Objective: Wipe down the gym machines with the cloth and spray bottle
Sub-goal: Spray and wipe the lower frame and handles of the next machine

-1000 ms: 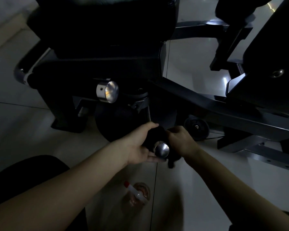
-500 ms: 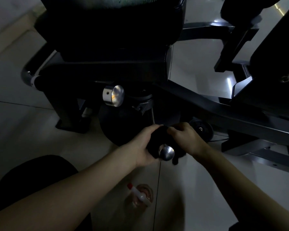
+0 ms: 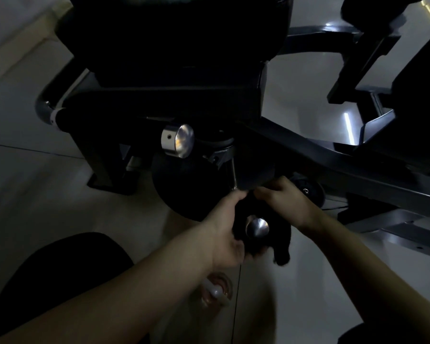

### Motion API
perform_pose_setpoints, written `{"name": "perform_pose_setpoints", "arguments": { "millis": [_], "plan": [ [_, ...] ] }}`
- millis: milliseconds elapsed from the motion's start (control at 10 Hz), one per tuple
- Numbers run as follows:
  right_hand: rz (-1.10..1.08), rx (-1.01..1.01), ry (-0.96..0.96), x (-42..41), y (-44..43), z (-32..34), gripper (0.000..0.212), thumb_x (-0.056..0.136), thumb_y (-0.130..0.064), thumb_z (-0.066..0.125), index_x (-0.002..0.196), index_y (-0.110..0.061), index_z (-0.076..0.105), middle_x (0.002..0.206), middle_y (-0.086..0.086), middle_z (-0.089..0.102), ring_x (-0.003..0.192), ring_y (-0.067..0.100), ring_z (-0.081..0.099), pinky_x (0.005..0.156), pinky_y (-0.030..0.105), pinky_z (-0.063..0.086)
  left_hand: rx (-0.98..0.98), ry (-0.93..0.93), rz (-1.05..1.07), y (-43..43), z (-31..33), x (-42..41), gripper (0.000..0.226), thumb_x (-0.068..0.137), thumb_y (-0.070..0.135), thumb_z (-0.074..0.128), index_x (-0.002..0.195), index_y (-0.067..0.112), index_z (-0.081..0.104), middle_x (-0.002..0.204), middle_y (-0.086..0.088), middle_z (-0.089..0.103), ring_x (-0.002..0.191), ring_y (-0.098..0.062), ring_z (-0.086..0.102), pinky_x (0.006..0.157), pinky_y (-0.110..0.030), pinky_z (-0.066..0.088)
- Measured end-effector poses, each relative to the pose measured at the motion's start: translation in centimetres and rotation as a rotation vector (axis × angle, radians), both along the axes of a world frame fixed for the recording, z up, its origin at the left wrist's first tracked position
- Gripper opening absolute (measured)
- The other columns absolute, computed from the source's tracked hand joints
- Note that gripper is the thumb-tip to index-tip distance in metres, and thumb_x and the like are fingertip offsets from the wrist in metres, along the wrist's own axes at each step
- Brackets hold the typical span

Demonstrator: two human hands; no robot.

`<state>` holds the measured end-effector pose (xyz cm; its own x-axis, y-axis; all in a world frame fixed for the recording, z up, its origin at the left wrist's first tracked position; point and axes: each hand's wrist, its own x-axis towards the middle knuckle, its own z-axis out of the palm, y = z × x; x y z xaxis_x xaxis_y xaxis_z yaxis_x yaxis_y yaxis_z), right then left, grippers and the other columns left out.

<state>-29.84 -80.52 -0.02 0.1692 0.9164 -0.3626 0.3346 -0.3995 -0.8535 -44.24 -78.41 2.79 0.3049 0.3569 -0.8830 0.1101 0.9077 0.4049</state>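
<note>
Cloth (image 3: 281,247): dark, soft, bunched round a short peg low on the gym machine (image 3: 333,155). Peg's polished round steel cap (image 3: 257,227) poked out of the folds; one limp corner hung below. Left hand (image 3: 222,229) was curled round the cloth from the left and right hand (image 3: 287,203) pinched it from above, so both were gripping. Spray bottle (image 3: 215,291) sat on the glossy tiled floor (image 3: 35,184) under the left forearm, mostly hidden: clear body, pale trigger head. Second chrome peg (image 3: 178,140) sat higher up, above a matte black round plate (image 3: 184,192). Lighting was dim.
</note>
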Motion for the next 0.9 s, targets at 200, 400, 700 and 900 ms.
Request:
{"name": "perform_pose_setpoints", "arguments": {
  "millis": [200, 400, 700, 900],
  "plan": [
    [-0.075, 0.023, 0.019, -0.2, -0.1, -0.1, 0.009, 0.093, -0.016, 0.056, 0.091, -0.016, 0.065, 0.084, 0.003, 0.068, 0.075, 0.015, 0.066, 0.061, 0.026, 0.049, 0.041, -0.087, 0.058, -0.5, 1.2, 0.4, 0.024, 0.107, 0.034, 0.042, 0.114, 0.014, 0.052, 0.083, -0.005, 0.054, 0.062, -0.016, 0.054, 0.033, -0.016, 0.041],
    [-0.040, 0.072, 0.043, 0.0, -1.6, 0.9, 0.019, 0.092, -0.007, 0.056, 0.077, -0.012, 0.066, 0.069, -0.001, 0.065, 0.059, 0.007, 0.061, 0.053, 0.021, 0.047, 0.088, -0.026, -0.118, -0.8, 0.7, 0.0, 0.032, 0.102, 0.044, 0.050, 0.104, 0.015, 0.063, 0.077, -0.005, 0.064, 0.060, -0.018, 0.059, 0.039, -0.020, 0.044],
    [0.167, 0.112, 0.416, -0.4, -2.5, 3.8, 0.021, 0.070, -0.008, 0.052, 0.050, -0.011, 0.056, 0.049, -0.006, 0.051, 0.044, 0.003, 0.053, 0.046, 0.014, 0.044, 0.246, -0.114, -0.269, -1.1, 1.1, -2.4, 0.031, 0.104, 0.033, 0.047, 0.106, 0.010, 0.067, 0.092, -0.010, 0.072, 0.063, -0.011, 0.060, 0.048, -0.015, 0.046],
    [0.231, 0.162, 0.559, 0.2, -3.2, 3.7, 0.016, 0.083, -0.003, 0.056, 0.088, 0.003, 0.070, 0.071, 0.032, 0.066, 0.047, 0.031, 0.062, 0.050, 0.030, 0.053, 0.115, -0.326, -0.333, -1.4, 1.2, -3.1, 0.064, 0.102, 0.058, 0.035, 0.077, 0.013, 0.073, 0.099, -0.015, 0.068, 0.088, -0.026, 0.067, 0.077, -0.035, 0.053]
  ]
}}
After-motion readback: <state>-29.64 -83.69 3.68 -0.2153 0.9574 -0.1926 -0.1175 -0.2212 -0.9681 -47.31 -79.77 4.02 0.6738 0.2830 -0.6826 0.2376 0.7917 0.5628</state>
